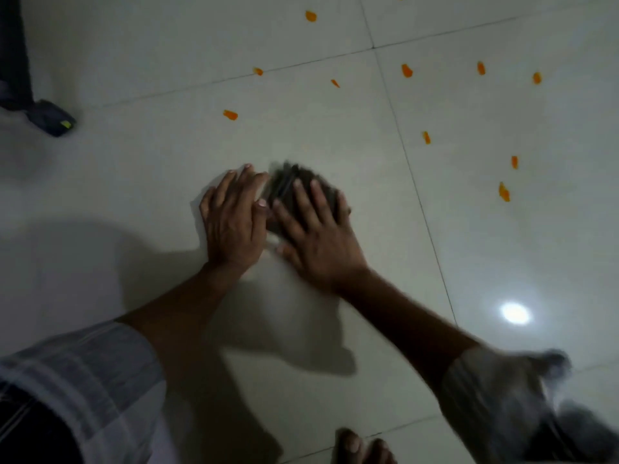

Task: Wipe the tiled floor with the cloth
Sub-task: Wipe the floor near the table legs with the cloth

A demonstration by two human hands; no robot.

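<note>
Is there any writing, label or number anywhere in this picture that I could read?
None can be read.
Dark object at the far left: a small yellow mark, too blurred to tell whether it is text.
Cloth, tiled floor, striped sleeve: no writing visible.

Dark grey cloth [288, 185], pale tiled floor [167, 45], orange scraps [406, 70], grey-striped sleeve [90, 373].

A dark, bunched-up cloth [288, 182] is lying on the pale, glossy tiled floor [335, 135], blurred, with only its far part showing. The floor is reflecting a bright light spot and showing thin dark grout lines.
</note>
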